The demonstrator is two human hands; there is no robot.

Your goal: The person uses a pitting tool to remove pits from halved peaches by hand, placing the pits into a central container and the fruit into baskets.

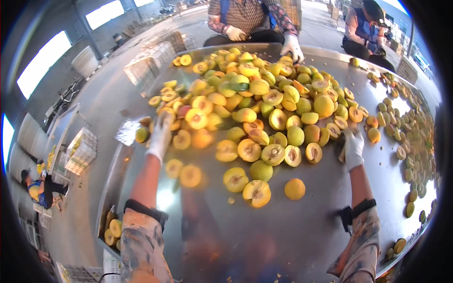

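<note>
A heap of yellow-green stone fruit point(249, 115), many cut in half with the pits showing, lies on a stainless-steel table point(304, 230). My left hand point(161, 136), in a white glove, is at the heap's left edge against some halves; its fingertips are partly hidden among them. At the right edge is my right hand point(354, 148), also gloved, with its fingers by the fruit. The pale end of a small handled tool point(342, 155) sticks out from its palm side. A whole fruit point(294, 189) and a cut half point(257, 193) lie nearer me.
Across the table, a co-worker's gloved hand point(292, 48) touches the heap. More fruit point(416, 138) spreads along the right side. A few halves point(114, 228) sit in a trough at left. Crates point(82, 150) stand on the floor; other people sit further off.
</note>
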